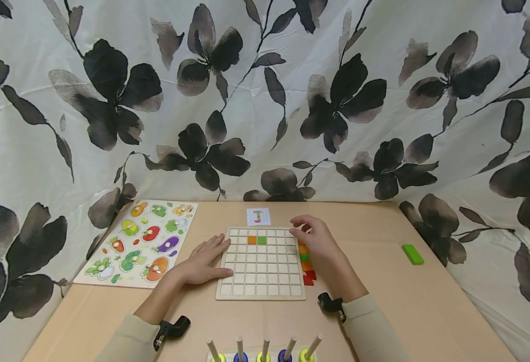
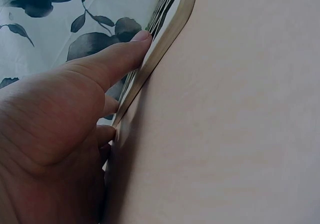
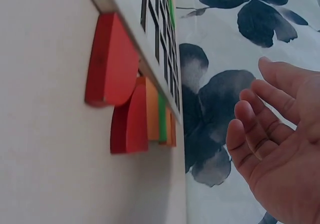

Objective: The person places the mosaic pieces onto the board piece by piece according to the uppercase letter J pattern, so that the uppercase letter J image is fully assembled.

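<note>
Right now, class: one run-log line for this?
left hand: touching grid board; right hand: empty; orange square, green square: on board

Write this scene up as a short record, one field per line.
left hand: touches the left edge of the grid board
right hand: near the board's far right corner, no piece visible
on board: orange square, green square, side by side
beyond board: patterned card
beside right edge: red pieces
far right: green block
left: picture sheet
foreground: wooden pegs
</note>
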{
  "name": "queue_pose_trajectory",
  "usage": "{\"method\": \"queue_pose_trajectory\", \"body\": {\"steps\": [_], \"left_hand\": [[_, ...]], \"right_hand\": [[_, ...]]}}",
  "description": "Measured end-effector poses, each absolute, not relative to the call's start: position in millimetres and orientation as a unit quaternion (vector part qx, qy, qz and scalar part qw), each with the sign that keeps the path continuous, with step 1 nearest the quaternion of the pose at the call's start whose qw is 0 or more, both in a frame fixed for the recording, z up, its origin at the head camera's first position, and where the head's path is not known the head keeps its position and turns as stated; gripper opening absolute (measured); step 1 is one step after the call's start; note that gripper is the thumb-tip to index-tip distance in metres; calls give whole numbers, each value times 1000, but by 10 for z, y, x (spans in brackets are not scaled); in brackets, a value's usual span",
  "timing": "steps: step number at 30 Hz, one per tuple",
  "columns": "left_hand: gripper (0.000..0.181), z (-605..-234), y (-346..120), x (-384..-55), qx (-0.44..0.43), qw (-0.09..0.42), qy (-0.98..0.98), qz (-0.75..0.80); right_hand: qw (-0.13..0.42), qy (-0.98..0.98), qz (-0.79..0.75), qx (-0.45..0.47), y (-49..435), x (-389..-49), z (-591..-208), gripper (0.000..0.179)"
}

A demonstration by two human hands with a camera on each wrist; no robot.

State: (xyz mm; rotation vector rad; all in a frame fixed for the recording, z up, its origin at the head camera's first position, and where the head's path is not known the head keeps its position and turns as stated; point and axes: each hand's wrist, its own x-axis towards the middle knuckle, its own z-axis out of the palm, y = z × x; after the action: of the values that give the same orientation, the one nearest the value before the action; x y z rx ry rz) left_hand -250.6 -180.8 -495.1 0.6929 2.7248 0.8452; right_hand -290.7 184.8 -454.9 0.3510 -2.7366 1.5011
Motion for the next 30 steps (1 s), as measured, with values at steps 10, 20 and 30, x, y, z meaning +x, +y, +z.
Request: {"method": "queue_pose_trajectory", "body": {"steps": [10,20,30], "left_hand": [[97,-4971,-1812,-2522,235,102,925,281],[99,-4996,-1809,-2535,234,107,925,281],[97,-4987,-1814,-2536,235,103,925,281]], "right_hand": [[-7,-883,457,104,1953,-2964,-4666,33],[-29,-889,448,88,2030,-3018,-4752,30],[-27,-893,431,125,2114,-3085,-4897,30]]}}
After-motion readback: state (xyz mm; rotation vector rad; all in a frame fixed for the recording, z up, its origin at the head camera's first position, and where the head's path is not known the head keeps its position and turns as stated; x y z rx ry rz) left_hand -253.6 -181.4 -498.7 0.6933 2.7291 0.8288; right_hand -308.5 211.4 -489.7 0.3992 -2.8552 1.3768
